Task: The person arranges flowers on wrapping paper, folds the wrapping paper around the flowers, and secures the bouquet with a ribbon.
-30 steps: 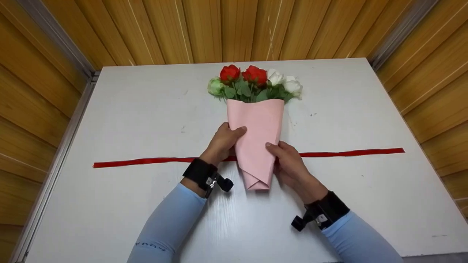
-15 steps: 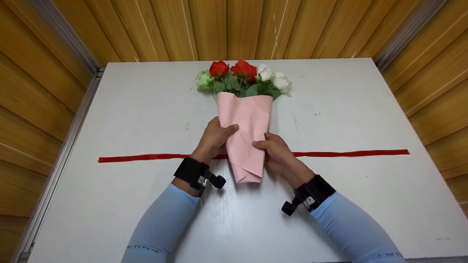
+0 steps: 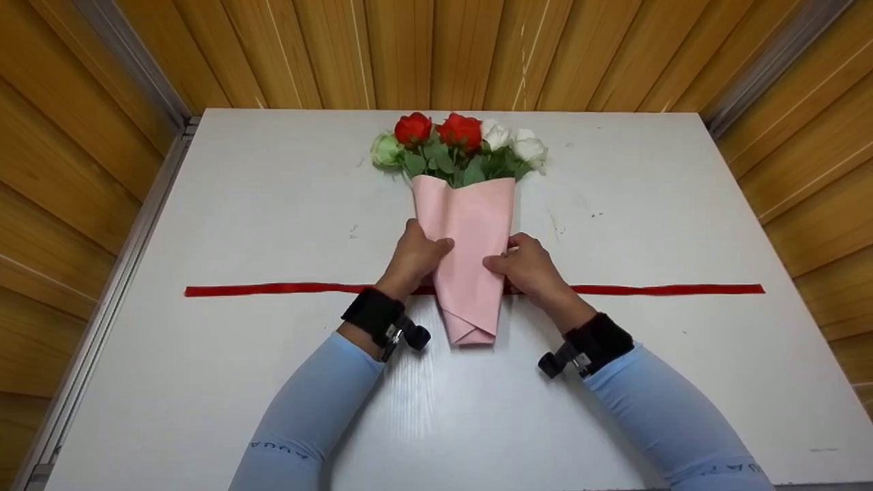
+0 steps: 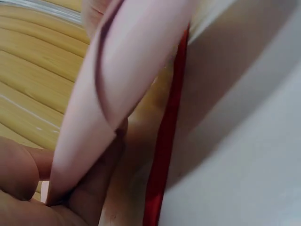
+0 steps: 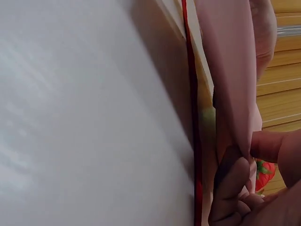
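Observation:
Wrapped in pink paper (image 3: 470, 225), a bouquet of red roses (image 3: 458, 131), white roses (image 3: 528, 149) and a pale green bloom (image 3: 387, 149) points away from me. My left hand (image 3: 417, 252) grips the left side of the wrap, thumb on top and fingers underneath. On the right edge, my right hand (image 3: 535, 267) pinches the paper between thumb and fingers; the right wrist view shows the paper (image 5: 233, 66) between them. A red ribbon (image 3: 273, 289) runs crosswise beneath the wrap, its middle hidden there. In the left wrist view the wrap stands above the ribbon (image 4: 164, 136).
The white table (image 3: 273, 191) meets wood-patterned panels (image 3: 402, 54) at its back, with more panels at both sides. The ribbon's right part (image 3: 668, 290) stretches toward the right side of the table. Small dark marks dot the tabletop.
The bouquet went left across the ribbon, then slightly back right. My right hand has slid a little farther up the wrap's edge. My left hand keeps its hold.

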Available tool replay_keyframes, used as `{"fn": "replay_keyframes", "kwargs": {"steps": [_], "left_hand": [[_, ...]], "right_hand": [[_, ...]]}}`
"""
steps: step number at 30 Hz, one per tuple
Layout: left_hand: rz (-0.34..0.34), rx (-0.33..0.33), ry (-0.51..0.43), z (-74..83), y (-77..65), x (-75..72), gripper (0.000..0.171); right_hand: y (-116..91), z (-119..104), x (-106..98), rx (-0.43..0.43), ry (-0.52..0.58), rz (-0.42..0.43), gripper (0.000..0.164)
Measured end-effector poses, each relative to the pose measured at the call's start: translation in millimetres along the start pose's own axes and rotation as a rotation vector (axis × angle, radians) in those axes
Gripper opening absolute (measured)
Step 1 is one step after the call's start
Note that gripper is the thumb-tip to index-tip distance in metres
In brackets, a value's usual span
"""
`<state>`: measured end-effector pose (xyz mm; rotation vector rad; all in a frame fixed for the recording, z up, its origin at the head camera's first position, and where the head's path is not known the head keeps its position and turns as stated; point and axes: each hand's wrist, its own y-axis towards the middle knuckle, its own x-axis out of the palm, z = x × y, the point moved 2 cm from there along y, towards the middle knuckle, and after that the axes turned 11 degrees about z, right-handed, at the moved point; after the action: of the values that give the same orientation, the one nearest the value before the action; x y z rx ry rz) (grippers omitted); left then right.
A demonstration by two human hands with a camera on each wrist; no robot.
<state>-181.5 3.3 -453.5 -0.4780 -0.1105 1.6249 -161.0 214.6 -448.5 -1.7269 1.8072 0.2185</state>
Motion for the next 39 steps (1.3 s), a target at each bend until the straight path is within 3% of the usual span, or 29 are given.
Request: {"fn": "replay_keyframes", "kwargs": {"steps": [5,8,13,17,26,30,35,39], "left_hand": [[0.04,0.127,0.363,7.1,2.4,1.4,0.07],[0.062,0.179,0.463,8.3,3.5,1.1,0.072],[0.096,0.134,0.384,6.2,3.8,-0.2,0.086],[0.107,0.145,0.314,5.7,2.6,-1.3,0.089],[0.043,0.091,0.141,5.6,-2.0,-1.4,0.074],[0.047,0.122,0.219,4.8,-1.7,-1.5,0.067],[0.081,0.242,0.418,6.7,-0.8,-4.4,0.059],[0.031,0.306,0.423,5.8,-0.7,-10.8,0.053]], "right_hand": [[-3,3,1,-0.129,-0.224,0.087,0.05],[-4,5,2,-0.167,-0.291,0.121,0.051],[-2,5,1,-0.163,-0.254,0.134,0.066],[-2,4,1,-0.151,-0.215,0.125,0.071],[-5,5,2,-0.165,-0.119,0.103,0.063],[-7,5,3,-0.199,-0.152,0.123,0.059],[-7,4,4,-0.256,-0.177,0.144,0.051],[-8,4,3,-0.249,-0.17,0.124,0.051]]}}
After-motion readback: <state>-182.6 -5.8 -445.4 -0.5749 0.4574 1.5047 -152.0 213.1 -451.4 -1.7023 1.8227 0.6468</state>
